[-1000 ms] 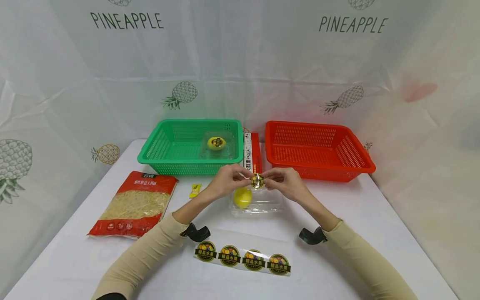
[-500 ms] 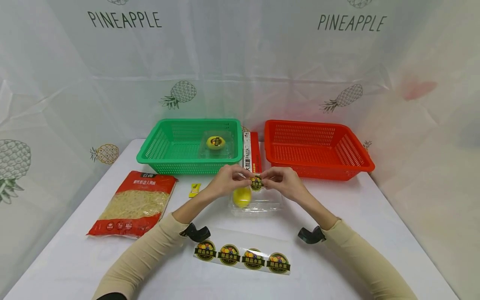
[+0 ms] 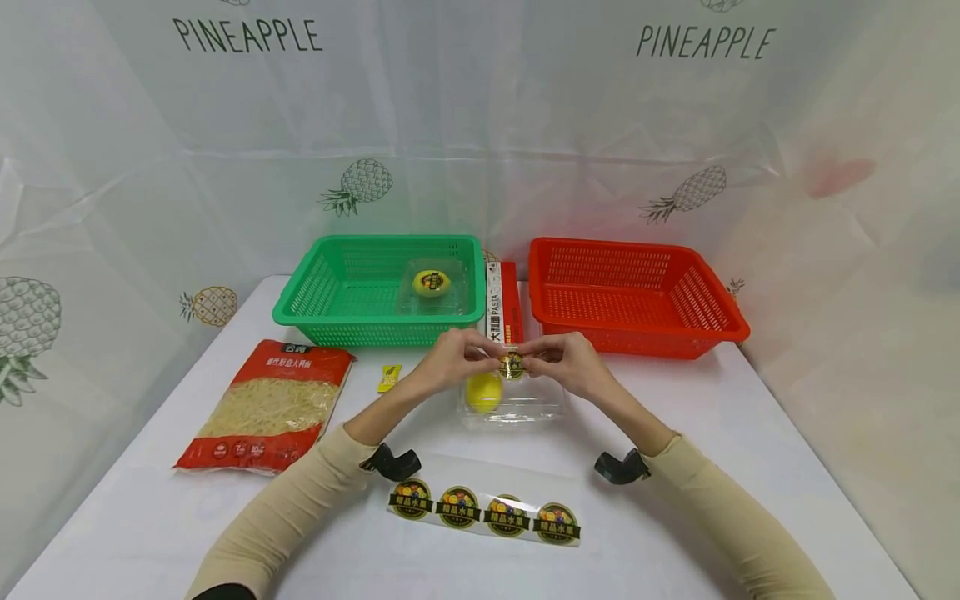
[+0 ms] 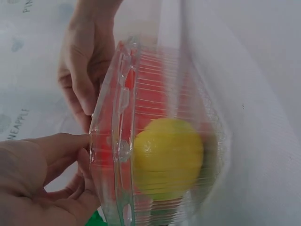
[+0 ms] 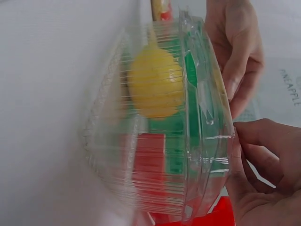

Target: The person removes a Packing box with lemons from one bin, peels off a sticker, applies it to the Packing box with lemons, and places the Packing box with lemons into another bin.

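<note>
A clear plastic clamshell box [image 3: 528,407] stands closed at mid-table, with a yellow lemon [image 3: 483,393] inside on its left. Over the lid lies a round black-and-gold fruit sticker [image 3: 512,365]. My left hand [image 3: 460,360] pinches the sticker's left edge between thumb and fingers. From the opposite side, my right hand [image 3: 567,363] pinches the right edge. In the left wrist view, the left fingertips [image 4: 83,140] meet the lid [image 4: 106,127]. The right wrist view has the right fingertips [image 5: 240,129] at the lid too; the sticker's underside contact cannot be made out.
A green basket [image 3: 378,333] holds another clear box with a stickered lemon [image 3: 431,283]. Beside it are a red pasta box [image 3: 511,304] and a red basket [image 3: 637,340]. A pasta bag [image 3: 270,406], a small yellow packet [image 3: 389,378] and a sticker sheet [image 3: 487,468] lie nearer.
Both hands stay nearly in place, still at the sticker over the lid. The sticker's tilt and glare shift slightly; the head view drifts a little.
</note>
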{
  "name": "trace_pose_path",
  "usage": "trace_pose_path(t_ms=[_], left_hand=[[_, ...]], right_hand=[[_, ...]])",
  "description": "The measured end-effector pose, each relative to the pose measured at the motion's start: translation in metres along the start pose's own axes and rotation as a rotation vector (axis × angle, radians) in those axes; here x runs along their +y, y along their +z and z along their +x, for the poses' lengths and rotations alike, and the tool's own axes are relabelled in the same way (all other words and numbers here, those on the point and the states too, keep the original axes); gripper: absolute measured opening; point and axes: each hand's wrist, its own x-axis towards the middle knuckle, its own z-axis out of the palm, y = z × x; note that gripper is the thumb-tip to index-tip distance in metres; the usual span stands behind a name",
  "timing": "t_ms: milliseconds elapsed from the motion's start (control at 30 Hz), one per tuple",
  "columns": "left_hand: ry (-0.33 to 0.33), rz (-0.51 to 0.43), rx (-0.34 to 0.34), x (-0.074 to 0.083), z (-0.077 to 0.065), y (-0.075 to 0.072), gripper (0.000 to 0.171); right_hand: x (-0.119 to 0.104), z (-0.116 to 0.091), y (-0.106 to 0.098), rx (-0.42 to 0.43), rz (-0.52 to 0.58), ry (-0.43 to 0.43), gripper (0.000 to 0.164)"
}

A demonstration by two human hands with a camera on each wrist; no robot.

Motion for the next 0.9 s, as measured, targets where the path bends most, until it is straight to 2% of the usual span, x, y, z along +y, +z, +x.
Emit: trace_pose_path(t_ms=[200, 300, 600, 900], left_hand=[[0.055, 0.114, -0.026, 0.0052, -0.0038, 0.0011, 0.019], [0.053, 0.155, -0.040, 0.0062, -0.0038, 0.0012, 0.018], [0.010, 0.196, -0.062, 0.0056, -0.0004, 0.0006, 0.018], [-0.025, 0.193, -0.071, 0.0085, 0.0039, -0.0013, 0.021]], right_hand=[[0.0012, -0.0005, 0.0017, -0.030, 0.019, 0.033, 0.026], [0.0001, 0.0003, 0.0023, -0.039, 0.027, 0.047, 0.026], [-0.0003, 0.0028, 0.0024, -0.038, -0.023, 0.056, 0.025], [-0.0012, 0.0056, 0.0020, -0.032, -0.033, 0.055, 0.022]])
